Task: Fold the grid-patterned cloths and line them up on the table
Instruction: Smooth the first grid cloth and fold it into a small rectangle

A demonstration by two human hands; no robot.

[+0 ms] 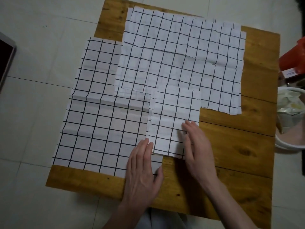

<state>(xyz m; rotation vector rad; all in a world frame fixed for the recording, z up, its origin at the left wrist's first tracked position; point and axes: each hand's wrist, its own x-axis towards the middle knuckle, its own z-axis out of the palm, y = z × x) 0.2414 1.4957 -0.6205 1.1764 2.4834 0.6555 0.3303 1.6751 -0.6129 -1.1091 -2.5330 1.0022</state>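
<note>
A small folded grid-patterned cloth (173, 116) lies near the middle of the wooden table (239, 146). My right hand (196, 149) rests flat on its lower right part, fingers together. My left hand (142, 166) lies flat at the folded cloth's lower left corner, on a large unfolded grid cloth (102, 123) that hangs over the table's left edge. A second large grid cloth (181, 52), spread flat, covers the far part of the table. Neither hand grips anything.
A white bowl (290, 142) with crumpled wrappers stands on the floor at the right. Red packaging (293, 57) sits behind it. A dark framed panel (6, 60) lies at the left edge. Pale floor tiles surround the table.
</note>
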